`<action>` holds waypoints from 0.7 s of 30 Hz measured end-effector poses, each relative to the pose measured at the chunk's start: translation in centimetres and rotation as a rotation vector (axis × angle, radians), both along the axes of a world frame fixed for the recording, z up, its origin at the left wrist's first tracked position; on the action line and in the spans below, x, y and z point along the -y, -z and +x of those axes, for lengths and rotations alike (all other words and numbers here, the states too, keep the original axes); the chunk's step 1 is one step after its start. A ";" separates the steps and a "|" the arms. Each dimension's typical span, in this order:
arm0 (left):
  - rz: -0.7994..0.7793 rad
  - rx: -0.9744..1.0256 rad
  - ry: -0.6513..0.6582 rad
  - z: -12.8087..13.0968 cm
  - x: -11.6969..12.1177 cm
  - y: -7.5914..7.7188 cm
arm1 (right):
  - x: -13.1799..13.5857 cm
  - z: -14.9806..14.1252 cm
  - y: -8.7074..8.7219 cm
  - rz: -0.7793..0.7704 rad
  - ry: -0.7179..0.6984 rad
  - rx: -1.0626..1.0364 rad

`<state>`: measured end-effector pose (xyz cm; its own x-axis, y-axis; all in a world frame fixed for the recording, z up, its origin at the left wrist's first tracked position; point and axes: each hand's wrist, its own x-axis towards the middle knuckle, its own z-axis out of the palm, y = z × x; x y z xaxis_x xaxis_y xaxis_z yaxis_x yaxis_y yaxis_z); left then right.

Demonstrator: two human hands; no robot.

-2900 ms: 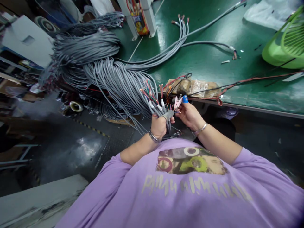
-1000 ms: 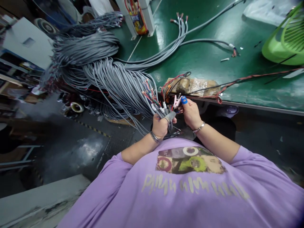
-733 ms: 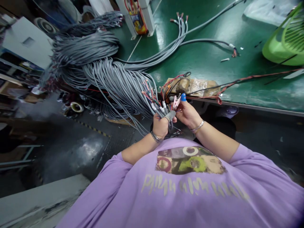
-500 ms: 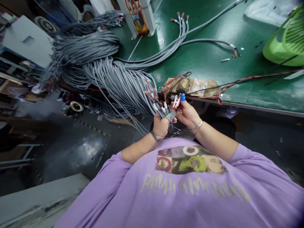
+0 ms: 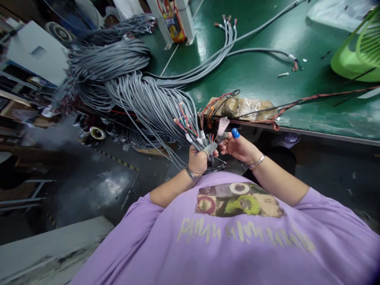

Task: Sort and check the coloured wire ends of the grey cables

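Observation:
My left hand (image 5: 198, 159) is closed in a fist round several grey cable ends (image 5: 190, 132) whose stripped coloured wires fan upward. A grey finger cot covers one of its fingers. My right hand (image 5: 240, 145), with a blue cot on one fingertip, pinches a small pink clip (image 5: 221, 127) held against the wire tips just right of the left fist. Both hands hover in front of the near edge of the green workbench (image 5: 267, 75).
A thick bundle of grey cables (image 5: 124, 83) drapes from the bench's left end toward the floor. More cables with stripped ends (image 5: 227, 29), a taped brown block with red and black leads (image 5: 242, 107), and a green plastic basket (image 5: 358, 55) lie on the bench.
My right hand has drifted slightly right and down, and the pink clip now stands more upright over the wire tips. The left fist keeps its hold.

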<state>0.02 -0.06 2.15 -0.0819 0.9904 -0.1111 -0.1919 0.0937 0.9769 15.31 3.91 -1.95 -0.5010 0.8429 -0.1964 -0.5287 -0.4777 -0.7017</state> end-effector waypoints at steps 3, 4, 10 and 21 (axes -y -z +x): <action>0.012 -0.007 0.010 -0.2 0.1 0.3 | 0.8 0.4 0.1 0.091 -0.032 0.051; 0.022 -0.013 0.020 -0.3 0.1 0.5 | 1.0 0.2 0.1 0.115 0.002 0.066; 0.075 -0.049 0.122 -0.8 0.0 1.3 | 1.5 -1.6 -0.6 0.089 0.158 0.033; -0.064 0.110 -0.079 0.0 -0.6 -1.0 | 0.6 -0.4 -0.2 -0.047 0.162 -0.040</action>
